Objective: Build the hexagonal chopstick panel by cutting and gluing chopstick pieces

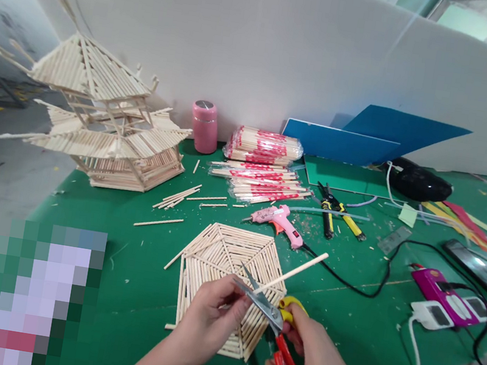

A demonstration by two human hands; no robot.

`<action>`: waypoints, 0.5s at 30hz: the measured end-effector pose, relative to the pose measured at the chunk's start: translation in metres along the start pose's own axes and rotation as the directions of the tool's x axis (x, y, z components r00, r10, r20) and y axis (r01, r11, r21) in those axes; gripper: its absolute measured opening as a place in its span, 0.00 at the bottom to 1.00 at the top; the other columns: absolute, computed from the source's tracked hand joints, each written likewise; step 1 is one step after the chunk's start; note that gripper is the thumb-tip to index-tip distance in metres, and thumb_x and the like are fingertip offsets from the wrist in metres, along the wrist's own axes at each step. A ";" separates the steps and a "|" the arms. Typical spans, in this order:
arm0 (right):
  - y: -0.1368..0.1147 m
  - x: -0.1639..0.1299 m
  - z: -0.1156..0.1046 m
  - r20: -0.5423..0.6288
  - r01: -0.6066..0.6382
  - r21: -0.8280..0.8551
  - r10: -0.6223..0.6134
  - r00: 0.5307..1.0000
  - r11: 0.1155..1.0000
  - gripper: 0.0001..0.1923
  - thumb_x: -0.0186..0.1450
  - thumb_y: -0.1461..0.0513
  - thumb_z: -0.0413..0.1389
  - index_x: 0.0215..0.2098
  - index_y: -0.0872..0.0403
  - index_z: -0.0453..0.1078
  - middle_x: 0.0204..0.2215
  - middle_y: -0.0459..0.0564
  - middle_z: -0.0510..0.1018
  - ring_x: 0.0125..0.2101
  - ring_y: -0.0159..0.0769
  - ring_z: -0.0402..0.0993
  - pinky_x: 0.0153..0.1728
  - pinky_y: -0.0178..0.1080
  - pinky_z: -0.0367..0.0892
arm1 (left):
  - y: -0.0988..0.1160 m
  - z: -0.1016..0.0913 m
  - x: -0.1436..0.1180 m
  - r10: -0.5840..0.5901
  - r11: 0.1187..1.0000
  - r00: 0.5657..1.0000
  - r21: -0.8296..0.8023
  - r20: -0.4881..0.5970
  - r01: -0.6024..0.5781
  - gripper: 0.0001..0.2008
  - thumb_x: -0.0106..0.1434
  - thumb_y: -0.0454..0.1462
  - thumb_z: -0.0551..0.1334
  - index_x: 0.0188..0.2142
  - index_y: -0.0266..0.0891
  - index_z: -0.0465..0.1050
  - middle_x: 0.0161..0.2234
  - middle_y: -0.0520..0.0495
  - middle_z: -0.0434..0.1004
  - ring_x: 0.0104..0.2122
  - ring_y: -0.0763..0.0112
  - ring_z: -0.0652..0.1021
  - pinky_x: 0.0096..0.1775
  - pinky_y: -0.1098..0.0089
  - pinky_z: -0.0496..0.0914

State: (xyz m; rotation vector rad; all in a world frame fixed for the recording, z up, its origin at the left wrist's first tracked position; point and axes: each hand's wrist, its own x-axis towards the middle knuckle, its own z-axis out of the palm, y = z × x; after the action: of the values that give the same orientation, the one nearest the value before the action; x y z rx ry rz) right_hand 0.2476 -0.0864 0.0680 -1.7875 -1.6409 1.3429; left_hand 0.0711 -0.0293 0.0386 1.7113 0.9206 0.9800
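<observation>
My left hand (212, 314) pinches the near end of a thin wooden stick (301, 270), which points up and to the right. My right hand (317, 362) grips a pair of scissors (272, 314) with red and yellow handles. Their blades are spread, with the stick lying between them close to my left fingertips. Beneath both hands, flat on the table, is a many-sided panel (243, 245) made of wooden sticks laid in wedge-shaped sections. One stick juts out past its left edge.
A tiered stick pavilion model (110, 146) stands at the back left. Beyond the panel are a pink glue gun (281, 219), wrapped chopsticks (263, 176), loose sticks (179, 196), a pink flask (204, 128) and yellow-handled pliers (335, 215). A power strip (447, 298) with cables lies right.
</observation>
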 end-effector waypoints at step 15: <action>0.004 -0.005 -0.005 0.014 -0.023 0.001 0.023 1.000 1.000 0.28 0.50 0.59 0.58 0.47 0.56 0.58 0.46 0.55 0.69 0.44 0.40 0.68 0.44 0.37 0.64 | 0.004 -0.004 0.004 -0.138 0.941 0.983 -0.294 0.120 0.168 0.06 0.58 0.37 0.56 0.28 0.37 0.69 0.23 0.50 0.68 0.23 0.76 0.68 0.24 0.77 0.63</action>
State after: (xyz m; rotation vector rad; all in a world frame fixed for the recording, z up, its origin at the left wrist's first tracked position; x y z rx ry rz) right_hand 0.2548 -0.0904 0.0688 -1.8060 -1.6311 1.3687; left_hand 0.0692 -0.0259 0.0444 1.3948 0.7817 0.8757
